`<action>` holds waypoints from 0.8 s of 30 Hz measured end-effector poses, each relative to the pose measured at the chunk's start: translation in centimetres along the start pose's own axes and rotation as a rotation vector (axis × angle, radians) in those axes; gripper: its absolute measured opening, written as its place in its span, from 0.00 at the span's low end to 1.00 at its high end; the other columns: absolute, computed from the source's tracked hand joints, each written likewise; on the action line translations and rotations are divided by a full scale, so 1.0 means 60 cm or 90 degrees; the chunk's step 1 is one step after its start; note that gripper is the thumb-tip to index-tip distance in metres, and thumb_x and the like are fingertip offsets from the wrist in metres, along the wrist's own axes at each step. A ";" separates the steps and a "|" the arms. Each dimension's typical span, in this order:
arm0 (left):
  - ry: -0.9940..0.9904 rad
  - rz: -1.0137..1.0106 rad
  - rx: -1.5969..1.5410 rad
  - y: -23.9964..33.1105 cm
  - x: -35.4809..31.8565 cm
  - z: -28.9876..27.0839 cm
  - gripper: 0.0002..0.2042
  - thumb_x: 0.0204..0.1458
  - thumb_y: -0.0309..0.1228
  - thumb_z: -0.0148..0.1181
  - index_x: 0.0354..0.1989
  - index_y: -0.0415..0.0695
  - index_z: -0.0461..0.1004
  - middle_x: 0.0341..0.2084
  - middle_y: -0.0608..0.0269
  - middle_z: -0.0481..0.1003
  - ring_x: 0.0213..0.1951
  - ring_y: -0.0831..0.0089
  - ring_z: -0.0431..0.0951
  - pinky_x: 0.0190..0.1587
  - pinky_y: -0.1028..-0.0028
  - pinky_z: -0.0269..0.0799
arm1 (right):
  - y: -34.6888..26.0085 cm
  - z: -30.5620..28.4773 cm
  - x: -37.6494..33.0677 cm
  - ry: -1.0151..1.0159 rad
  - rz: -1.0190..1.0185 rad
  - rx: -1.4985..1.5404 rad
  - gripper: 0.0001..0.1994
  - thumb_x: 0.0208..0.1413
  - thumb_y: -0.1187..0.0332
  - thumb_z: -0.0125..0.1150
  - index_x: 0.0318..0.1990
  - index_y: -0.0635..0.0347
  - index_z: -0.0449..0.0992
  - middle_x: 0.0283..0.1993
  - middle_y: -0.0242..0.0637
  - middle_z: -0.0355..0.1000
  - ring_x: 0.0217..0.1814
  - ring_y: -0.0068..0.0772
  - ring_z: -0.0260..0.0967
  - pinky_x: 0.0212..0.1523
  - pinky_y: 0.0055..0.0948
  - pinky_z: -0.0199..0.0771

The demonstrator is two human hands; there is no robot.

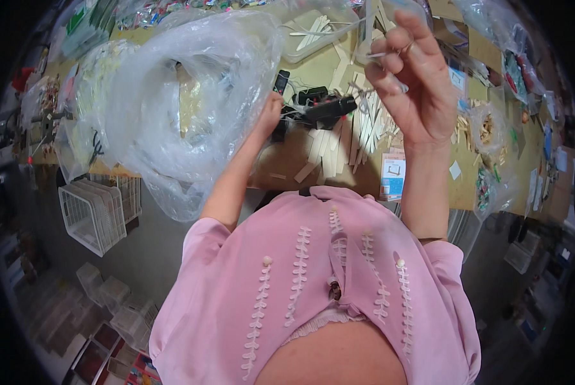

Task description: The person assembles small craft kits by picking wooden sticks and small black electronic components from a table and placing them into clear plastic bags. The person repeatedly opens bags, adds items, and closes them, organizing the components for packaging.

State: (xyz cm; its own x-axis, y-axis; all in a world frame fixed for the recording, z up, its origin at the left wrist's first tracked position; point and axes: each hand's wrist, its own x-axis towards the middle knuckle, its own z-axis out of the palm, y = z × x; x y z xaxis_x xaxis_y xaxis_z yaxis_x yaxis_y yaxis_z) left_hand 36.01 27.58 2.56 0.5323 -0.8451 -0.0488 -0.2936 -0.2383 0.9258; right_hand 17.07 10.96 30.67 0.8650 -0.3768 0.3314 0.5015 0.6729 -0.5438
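Note:
My right hand is raised over the table, fingers curled and pinching a thin grey wire. Just left of its thumb, a loose tangle of wires leads toward a black box-shaped electrical part with small red and green spots. My left hand is closed beside the black parts; what its fingers hold is hidden. More black cases with wires lie between the hands. Flat wooden sticks are spread beneath. A large clear plastic bag stands open against my left forearm.
A clear tub of wooden sticks stands at the back. A printed card lies at the table's front edge. To the right is a bag of small wooden pieces. White plastic baskets stand at lower left.

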 end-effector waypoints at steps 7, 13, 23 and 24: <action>0.070 0.237 0.215 0.105 -0.020 0.010 0.20 0.58 0.22 0.59 0.59 0.42 0.70 0.41 0.60 0.76 0.44 0.65 0.77 0.53 0.71 0.72 | 0.046 -0.018 0.019 0.126 0.078 -0.095 0.16 0.67 0.76 0.55 0.60 0.69 0.73 0.53 0.50 0.78 0.54 0.38 0.78 0.58 0.35 0.77; 0.129 0.030 -0.346 0.149 -0.028 0.003 0.14 0.64 0.20 0.55 0.56 0.41 0.74 0.45 0.65 0.77 0.48 0.82 0.76 0.52 0.78 0.74 | 0.051 -0.064 0.021 0.059 0.056 -0.202 0.14 0.69 0.74 0.52 0.58 0.69 0.75 0.55 0.48 0.78 0.59 0.36 0.76 0.58 0.31 0.76; 0.088 0.170 0.230 0.251 -0.120 -0.073 0.13 0.55 0.16 0.52 0.46 0.39 0.79 0.46 0.49 0.80 0.47 0.49 0.81 0.50 0.62 0.77 | 0.041 -0.082 0.017 0.000 -0.021 -0.118 0.16 0.68 0.72 0.55 0.60 0.70 0.72 0.56 0.51 0.77 0.60 0.44 0.75 0.68 0.43 0.69; 0.098 0.164 0.226 0.259 -0.127 -0.087 0.13 0.55 0.16 0.51 0.45 0.39 0.79 0.44 0.50 0.81 0.46 0.52 0.82 0.48 0.64 0.78 | 0.032 -0.076 0.022 -0.005 -0.020 -0.169 0.16 0.69 0.72 0.54 0.59 0.69 0.74 0.55 0.49 0.78 0.60 0.40 0.75 0.65 0.37 0.69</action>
State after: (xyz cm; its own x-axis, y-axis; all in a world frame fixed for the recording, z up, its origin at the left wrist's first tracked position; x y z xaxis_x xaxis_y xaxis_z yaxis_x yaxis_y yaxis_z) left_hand 31.54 32.83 19.30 0.5105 -0.8235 0.2475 -0.6712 -0.2018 0.7133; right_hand 19.29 8.84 26.53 0.8490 -0.3898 0.3567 0.5165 0.4702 -0.7156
